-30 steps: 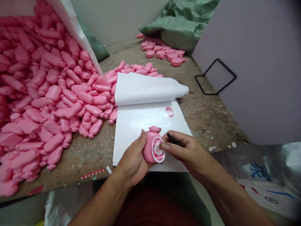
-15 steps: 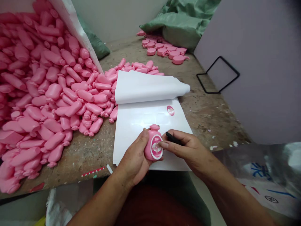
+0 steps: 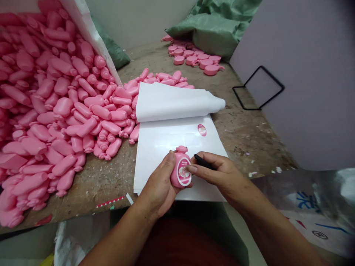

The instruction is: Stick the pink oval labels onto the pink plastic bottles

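Note:
A small pink toy bottle (image 3: 176,173) stands upright in my left hand (image 3: 159,186), the thumb along its left side. On its front sits an oval pink label (image 3: 184,163) with a white rim and the word BABY. My right hand (image 3: 224,171) is closed round a slim black tool (image 3: 204,162), whose kind I cannot make out. The right thumb tip touches the label's right part. Under both hands lies a white sticker sheet (image 3: 155,162), its upper part folded back in a roll (image 3: 177,105). One oval sticker (image 3: 202,130) shows on the sheet's upper right.
A heap of pink bottles (image 3: 83,111) spills from a white container (image 3: 97,40) on the left. Flat pink pieces (image 3: 191,59) lie by a green sack (image 3: 213,33) at the back. A black wire frame (image 3: 259,88) stands at the right panel (image 3: 310,92).
Almost nothing differs. The bottle has tilted or shifted very slightly in my left hand, and the right thumb stays on the label. The whole view has drifted a little.

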The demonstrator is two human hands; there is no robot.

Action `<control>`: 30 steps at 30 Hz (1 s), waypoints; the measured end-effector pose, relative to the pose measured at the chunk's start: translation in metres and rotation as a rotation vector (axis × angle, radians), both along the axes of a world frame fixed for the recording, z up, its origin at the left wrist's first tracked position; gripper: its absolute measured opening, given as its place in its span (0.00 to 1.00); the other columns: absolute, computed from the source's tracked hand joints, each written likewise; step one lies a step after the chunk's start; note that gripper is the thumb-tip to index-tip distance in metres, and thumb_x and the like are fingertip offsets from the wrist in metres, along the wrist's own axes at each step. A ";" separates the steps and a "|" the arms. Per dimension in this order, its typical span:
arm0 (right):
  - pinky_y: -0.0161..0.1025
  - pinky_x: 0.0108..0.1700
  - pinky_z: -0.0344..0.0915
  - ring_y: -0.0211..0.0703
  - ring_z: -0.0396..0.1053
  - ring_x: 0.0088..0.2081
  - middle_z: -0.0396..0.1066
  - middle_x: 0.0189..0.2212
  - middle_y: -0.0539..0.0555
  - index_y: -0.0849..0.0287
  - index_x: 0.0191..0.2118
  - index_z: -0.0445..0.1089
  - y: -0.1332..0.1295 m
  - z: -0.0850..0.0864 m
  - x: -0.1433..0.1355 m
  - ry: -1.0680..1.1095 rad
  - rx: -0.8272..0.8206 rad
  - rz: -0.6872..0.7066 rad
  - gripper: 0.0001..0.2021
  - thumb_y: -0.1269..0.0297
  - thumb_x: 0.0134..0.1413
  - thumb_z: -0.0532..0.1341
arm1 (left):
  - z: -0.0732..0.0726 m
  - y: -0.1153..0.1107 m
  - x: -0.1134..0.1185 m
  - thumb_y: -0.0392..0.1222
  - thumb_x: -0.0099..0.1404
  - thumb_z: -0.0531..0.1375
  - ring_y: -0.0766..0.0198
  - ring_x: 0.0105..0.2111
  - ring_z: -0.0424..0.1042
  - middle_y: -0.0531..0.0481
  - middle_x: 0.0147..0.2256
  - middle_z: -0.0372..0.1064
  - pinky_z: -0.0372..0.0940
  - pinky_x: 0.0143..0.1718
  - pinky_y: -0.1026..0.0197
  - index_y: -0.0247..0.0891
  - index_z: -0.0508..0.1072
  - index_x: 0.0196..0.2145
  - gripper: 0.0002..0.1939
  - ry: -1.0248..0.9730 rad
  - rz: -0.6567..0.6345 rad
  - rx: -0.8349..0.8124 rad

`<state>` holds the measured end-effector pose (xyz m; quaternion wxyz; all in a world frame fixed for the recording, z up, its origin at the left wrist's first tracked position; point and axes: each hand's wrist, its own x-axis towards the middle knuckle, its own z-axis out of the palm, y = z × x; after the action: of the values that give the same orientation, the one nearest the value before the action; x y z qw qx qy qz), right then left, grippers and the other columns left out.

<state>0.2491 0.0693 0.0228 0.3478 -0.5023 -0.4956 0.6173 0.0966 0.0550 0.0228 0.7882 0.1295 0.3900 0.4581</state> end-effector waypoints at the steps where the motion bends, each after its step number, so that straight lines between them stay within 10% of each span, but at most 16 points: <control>1: 0.36 0.32 0.58 0.38 0.61 0.29 0.65 0.25 0.48 0.57 0.27 0.71 0.000 0.000 0.000 0.003 -0.004 -0.002 0.14 0.53 0.50 0.69 | 0.000 0.000 0.000 0.54 0.70 0.58 0.66 0.32 0.70 0.45 0.39 0.73 0.66 0.32 0.65 0.39 0.74 0.49 0.19 -0.001 0.000 0.001; 30: 0.37 0.34 0.64 0.39 0.66 0.29 0.72 0.28 0.49 0.57 0.31 0.75 0.003 0.002 -0.004 0.130 -0.157 -0.037 0.13 0.53 0.44 0.73 | 0.006 0.003 0.004 0.47 0.75 0.50 0.68 0.29 0.69 0.47 0.34 0.72 0.64 0.29 0.66 0.36 0.75 0.46 0.17 -0.027 0.049 0.011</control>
<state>0.2451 0.0727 0.0250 0.3500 -0.4960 -0.4130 0.6789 0.1003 0.0583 0.0289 0.7812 0.1182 0.3799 0.4811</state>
